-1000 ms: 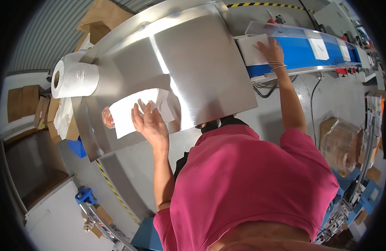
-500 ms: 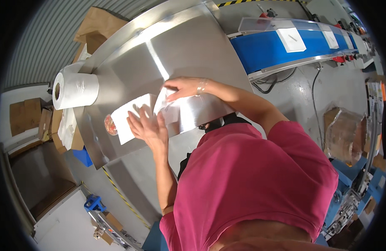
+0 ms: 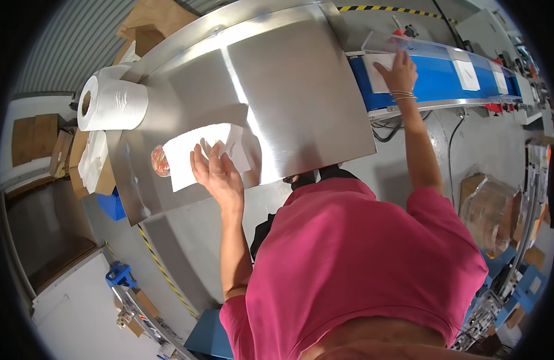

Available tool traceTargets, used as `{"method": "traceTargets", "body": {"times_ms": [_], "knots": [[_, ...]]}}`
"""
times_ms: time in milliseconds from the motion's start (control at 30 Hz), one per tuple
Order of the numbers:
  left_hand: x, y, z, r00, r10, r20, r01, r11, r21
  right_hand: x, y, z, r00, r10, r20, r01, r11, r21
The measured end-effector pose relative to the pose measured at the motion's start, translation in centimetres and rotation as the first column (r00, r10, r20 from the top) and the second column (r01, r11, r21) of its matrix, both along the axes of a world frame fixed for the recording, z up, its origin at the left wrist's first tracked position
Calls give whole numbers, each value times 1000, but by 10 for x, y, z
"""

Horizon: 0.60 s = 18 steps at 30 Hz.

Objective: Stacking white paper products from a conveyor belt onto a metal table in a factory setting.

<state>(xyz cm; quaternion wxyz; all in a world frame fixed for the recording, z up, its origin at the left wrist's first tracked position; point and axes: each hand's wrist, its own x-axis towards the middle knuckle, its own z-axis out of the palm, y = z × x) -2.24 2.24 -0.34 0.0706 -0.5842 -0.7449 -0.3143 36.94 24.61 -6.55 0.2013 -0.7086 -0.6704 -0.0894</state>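
While the left hand (image 3: 218, 179) lay over the soft white sheets (image 3: 184, 161) on the near-left part of the table, its fingers were loosely spread and slightly bent; whether they pressed down could not be told. The sheets were matte and pliant, with a finely uneven upper edge, and their right portion bore faint grey print. Just beyond their left edge sat a rounded, glossy object (image 3: 160, 161), mottled red and pale.

The right hand (image 3: 399, 74) reached over a flat, squarish white piece (image 3: 376, 65) at the near end of the conveyor belt (image 3: 434, 75), its thumb held wide of the other fingers; contact with the piece could not be made out. Thin bracelets (image 3: 403, 95) circled that wrist. The belt was smooth and blue, edged along the far side by a clear plastic guard (image 3: 385, 42), and farther along it lay another white square (image 3: 466, 73) with a small dark mark.

Beneath the sheets, the brushed-steel table (image 3: 301, 90) threw back a bright streak of light. A thick white roll (image 3: 118, 107) with a brown core stood out at its left edge, near creased brown paper (image 3: 154, 21).
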Motion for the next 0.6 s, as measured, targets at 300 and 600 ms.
{"method": "traceTargets", "body": {"times_ms": [300,600], "knots": [[-5,-1,2,996,-84,-35,81,993,-90,-250,-70,23,63,569,-820,-989,148,27],[-21,-11,-3,998,15,-63,-21,996,-87,-173,-55,-24,241,143,-960,-812,571,-119]]}}
